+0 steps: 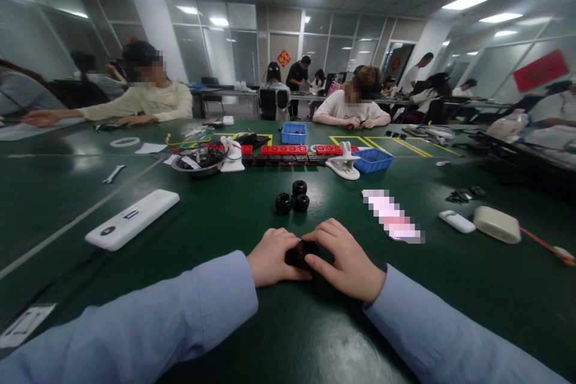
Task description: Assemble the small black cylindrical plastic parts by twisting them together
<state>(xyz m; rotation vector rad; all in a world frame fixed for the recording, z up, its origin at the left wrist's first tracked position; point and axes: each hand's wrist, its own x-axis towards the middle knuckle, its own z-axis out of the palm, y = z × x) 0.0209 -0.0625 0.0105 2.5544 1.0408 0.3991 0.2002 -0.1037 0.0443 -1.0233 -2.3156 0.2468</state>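
Between my two hands, low over the green table [225, 222], is a small black wheel [308, 248] that looks like a toy tyre. My left hand [273, 257] grips its left side with the thumb in front. Around its right side curl the thumb and fingers of my right hand [346, 258]. Parts of the wheel are hidden by my fingers. Just beyond my hands, three more black wheels sit in a tight group: a left wheel [283, 203], a right wheel [302, 202] and a back wheel [299, 187].
A white power bank [132, 219] and a wrench [114, 174] lie left. A phone [391, 215], white case [456, 221] and cream box [497, 224] lie right. Behind stand white clips [344, 162], blue bins [373, 160] and a metal bowl [198, 169]. Co-workers sit across the table.
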